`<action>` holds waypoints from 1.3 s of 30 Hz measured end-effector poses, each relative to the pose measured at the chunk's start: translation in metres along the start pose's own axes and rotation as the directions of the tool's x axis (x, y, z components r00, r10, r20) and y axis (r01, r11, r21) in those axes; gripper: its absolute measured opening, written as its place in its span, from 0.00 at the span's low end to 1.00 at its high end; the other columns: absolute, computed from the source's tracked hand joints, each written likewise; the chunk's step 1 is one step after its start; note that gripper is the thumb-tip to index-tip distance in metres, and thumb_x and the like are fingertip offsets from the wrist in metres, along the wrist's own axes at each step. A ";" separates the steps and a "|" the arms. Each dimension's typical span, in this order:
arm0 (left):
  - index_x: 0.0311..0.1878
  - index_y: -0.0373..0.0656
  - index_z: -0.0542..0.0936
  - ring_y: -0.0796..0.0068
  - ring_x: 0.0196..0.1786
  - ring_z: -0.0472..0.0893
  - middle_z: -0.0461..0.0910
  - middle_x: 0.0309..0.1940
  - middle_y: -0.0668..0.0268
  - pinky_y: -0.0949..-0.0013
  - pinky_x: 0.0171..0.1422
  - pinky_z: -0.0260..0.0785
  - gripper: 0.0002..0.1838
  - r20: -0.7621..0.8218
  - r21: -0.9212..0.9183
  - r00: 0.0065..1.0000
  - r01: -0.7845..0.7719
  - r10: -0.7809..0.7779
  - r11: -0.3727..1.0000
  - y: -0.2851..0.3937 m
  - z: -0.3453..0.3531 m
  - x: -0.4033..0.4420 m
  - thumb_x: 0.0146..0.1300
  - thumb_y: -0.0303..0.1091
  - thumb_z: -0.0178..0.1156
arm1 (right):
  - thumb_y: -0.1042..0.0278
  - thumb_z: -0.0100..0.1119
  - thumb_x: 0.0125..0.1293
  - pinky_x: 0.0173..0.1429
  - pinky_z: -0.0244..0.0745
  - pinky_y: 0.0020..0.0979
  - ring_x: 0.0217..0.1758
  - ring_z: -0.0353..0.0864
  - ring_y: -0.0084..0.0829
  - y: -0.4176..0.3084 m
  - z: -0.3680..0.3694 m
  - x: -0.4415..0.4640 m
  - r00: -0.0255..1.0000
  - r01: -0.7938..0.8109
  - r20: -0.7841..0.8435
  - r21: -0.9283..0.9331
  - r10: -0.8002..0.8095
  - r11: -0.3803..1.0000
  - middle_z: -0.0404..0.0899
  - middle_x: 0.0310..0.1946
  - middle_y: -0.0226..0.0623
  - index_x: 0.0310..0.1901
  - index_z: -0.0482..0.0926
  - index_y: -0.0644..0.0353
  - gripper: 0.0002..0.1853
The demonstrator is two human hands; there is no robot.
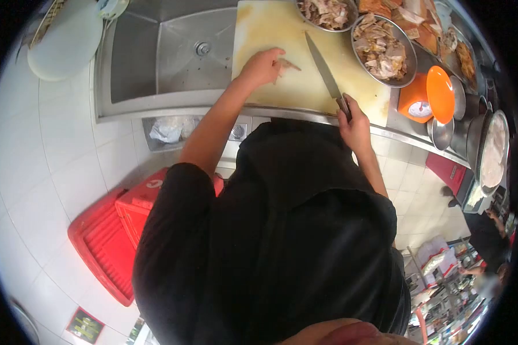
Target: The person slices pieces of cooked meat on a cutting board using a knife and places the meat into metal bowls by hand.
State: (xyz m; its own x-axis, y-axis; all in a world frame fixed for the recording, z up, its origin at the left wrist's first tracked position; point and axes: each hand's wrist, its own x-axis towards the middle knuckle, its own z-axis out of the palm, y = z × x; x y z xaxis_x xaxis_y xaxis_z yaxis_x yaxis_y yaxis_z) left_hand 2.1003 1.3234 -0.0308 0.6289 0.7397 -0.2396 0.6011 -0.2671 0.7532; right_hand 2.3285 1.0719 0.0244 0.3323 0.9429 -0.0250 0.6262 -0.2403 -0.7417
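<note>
My right hand (355,122) is wrapped round the handle of a long kitchen knife (326,70). Its blade lies over the white cutting board (253,31), tip pointing away from me. On the left part of the board, the curled fingers of my left hand (263,67) pinch a small strip of meat (290,64). Beyond the knife, at the right, a metal bowl (410,69) holds chopped meat (380,49). A second metal bowl (309,24), also with chopped meat, stands at the board's far edge.
Left of the board is a steel sink (178,57). An orange kitchen scale (415,95) stands right of the board, near large pieces of meat (423,29). Red crates (106,241) sit on the floor at lower left. Another person (486,236) is far right.
</note>
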 end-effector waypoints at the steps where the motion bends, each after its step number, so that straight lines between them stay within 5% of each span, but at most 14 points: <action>1: 0.61 0.38 0.83 0.56 0.43 0.88 0.89 0.44 0.52 0.57 0.50 0.79 0.20 -0.052 0.043 0.999 -0.004 0.006 0.999 -0.002 -0.001 -0.005 0.69 0.34 0.65 | 0.73 0.65 0.71 0.55 0.84 0.48 0.52 0.89 0.59 -0.003 0.005 0.002 1.000 -0.004 0.007 -0.018 0.004 1.000 0.87 0.48 0.61 0.67 0.76 0.62 0.23; 3: 0.60 0.39 0.83 0.59 0.43 0.88 0.88 0.44 0.52 0.59 0.49 0.79 0.20 -0.150 0.138 0.988 -0.013 0.034 0.990 -0.006 -0.005 -0.012 0.68 0.36 0.66 | 0.73 0.64 0.72 0.55 0.84 0.49 0.52 0.89 0.59 -0.009 0.012 0.005 1.000 -0.010 0.021 -0.045 0.011 0.999 0.87 0.48 0.61 0.68 0.75 0.61 0.24; 6: 0.57 0.45 0.85 0.50 0.52 0.85 0.86 0.44 0.56 0.50 0.56 0.77 0.16 -0.259 0.187 0.956 -0.089 0.136 0.978 -0.001 0.002 -0.019 0.66 0.35 0.66 | 0.73 0.64 0.73 0.53 0.84 0.47 0.51 0.89 0.57 -0.011 0.020 0.009 1.000 0.011 0.028 -0.049 -0.010 0.999 0.87 0.47 0.60 0.70 0.73 0.59 0.25; 12: 0.46 0.44 0.87 0.49 0.49 0.83 0.83 0.41 0.56 0.50 0.54 0.77 0.09 -0.331 0.256 0.850 -0.338 0.411 0.906 0.005 0.027 0.001 0.62 0.30 0.67 | 0.73 0.62 0.74 0.52 0.84 0.44 0.46 0.90 0.54 -0.029 0.033 0.021 0.994 0.095 -0.051 -0.003 -0.095 0.995 0.88 0.46 0.57 0.76 0.70 0.53 0.30; 18: 0.41 0.44 0.85 0.49 0.47 0.83 0.83 0.39 0.59 0.49 0.52 0.77 0.06 -0.426 0.144 0.822 -0.351 0.378 0.925 0.002 0.032 0.002 0.60 0.28 0.67 | 0.73 0.62 0.74 0.47 0.85 0.48 0.39 0.88 0.51 -0.051 0.039 0.056 0.954 0.269 -0.104 -0.130 -0.283 0.954 0.87 0.40 0.47 0.79 0.69 0.43 0.34; 24: 0.41 0.43 0.85 0.49 0.49 0.82 0.84 0.40 0.58 0.50 0.53 0.77 0.06 -0.523 0.108 0.799 -0.282 0.296 0.953 -0.007 0.026 -0.025 0.61 0.28 0.66 | 0.70 0.62 0.74 0.39 0.84 0.51 0.33 0.87 0.53 -0.058 0.060 0.066 0.895 0.397 -0.148 -0.170 -0.421 0.902 0.86 0.37 0.51 0.80 0.69 0.42 0.33; 27: 0.41 0.43 0.85 0.49 0.49 0.82 0.84 0.40 0.58 0.51 0.54 0.77 0.06 -0.501 0.087 0.821 -0.266 0.273 0.960 -0.009 0.023 -0.033 0.61 0.28 0.66 | 0.72 0.62 0.74 0.46 0.83 0.49 0.36 0.87 0.54 -0.043 0.075 0.071 0.979 0.196 0.131 -0.368 -0.158 0.909 0.87 0.37 0.54 0.79 0.70 0.43 0.33; 32: 0.42 0.43 0.86 0.50 0.49 0.82 0.83 0.40 0.58 0.51 0.54 0.77 0.07 -0.473 0.079 0.850 -0.222 0.233 0.972 -0.007 0.018 -0.045 0.61 0.28 0.67 | 0.71 0.61 0.75 0.51 0.85 0.46 0.45 0.91 0.53 -0.039 0.061 0.085 0.972 0.220 0.129 -0.188 -0.198 0.957 0.89 0.45 0.57 0.79 0.69 0.44 0.32; 35: 0.43 0.42 0.86 0.50 0.49 0.82 0.83 0.41 0.58 0.51 0.55 0.77 0.07 -0.470 0.094 0.843 -0.246 0.261 0.965 -0.013 0.018 -0.053 0.60 0.28 0.68 | 0.72 0.62 0.73 0.49 0.85 0.48 0.41 0.89 0.53 -0.049 0.056 0.081 0.956 0.289 -0.040 -0.060 -0.292 0.955 0.88 0.40 0.55 0.78 0.72 0.46 0.32; 39: 0.43 0.42 0.86 0.49 0.50 0.83 0.83 0.41 0.57 0.51 0.56 0.77 0.08 -0.453 0.132 0.848 -0.241 0.274 0.962 -0.012 0.019 -0.059 0.60 0.27 0.68 | 0.71 0.63 0.74 0.49 0.86 0.45 0.42 0.90 0.50 -0.066 0.051 0.075 0.941 0.328 -0.062 -0.065 -0.332 0.943 0.89 0.42 0.50 0.77 0.73 0.44 0.31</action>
State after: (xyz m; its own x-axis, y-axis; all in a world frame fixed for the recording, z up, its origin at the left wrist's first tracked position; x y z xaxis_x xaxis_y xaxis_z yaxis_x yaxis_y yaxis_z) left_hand 2.0657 1.2708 -0.0374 0.4750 0.8340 0.2807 0.4917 -0.5162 0.7013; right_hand 2.2763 1.1703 0.0377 0.1487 0.9531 0.2638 0.7447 0.0676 -0.6640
